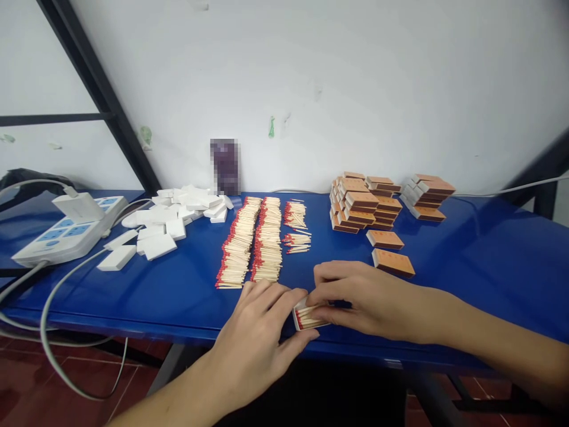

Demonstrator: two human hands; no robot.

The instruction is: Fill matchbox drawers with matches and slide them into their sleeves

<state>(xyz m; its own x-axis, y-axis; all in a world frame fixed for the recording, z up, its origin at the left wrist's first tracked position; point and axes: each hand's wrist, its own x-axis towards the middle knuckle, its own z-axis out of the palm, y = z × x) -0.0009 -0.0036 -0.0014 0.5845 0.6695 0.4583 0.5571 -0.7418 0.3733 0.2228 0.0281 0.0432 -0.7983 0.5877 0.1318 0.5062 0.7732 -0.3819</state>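
Near the front edge of the blue table, a small white matchbox tray (296, 321) holds red-tipped matches (306, 317). My left hand (260, 332) steadies the tray from its left side, the index finger at the far edge and the thumb at the near edge. Over the tray's right end, my right hand (368, 299) is closed, thumb and fingers pinched at the matches and hiding part of them. Beyond my hands lie two long rows of matches, a left row (240, 243) and a right row (267, 240). Two smaller match piles (297, 228) sit to their right.
White trays (178, 210) are heaped at the left, beside a power strip (66, 234) with cables. Orange matchboxes (362, 201) are stacked at the back right, with another stack (429, 193) farther right. Two single matchboxes (393, 262) lie beyond my right wrist. A wall stands behind.
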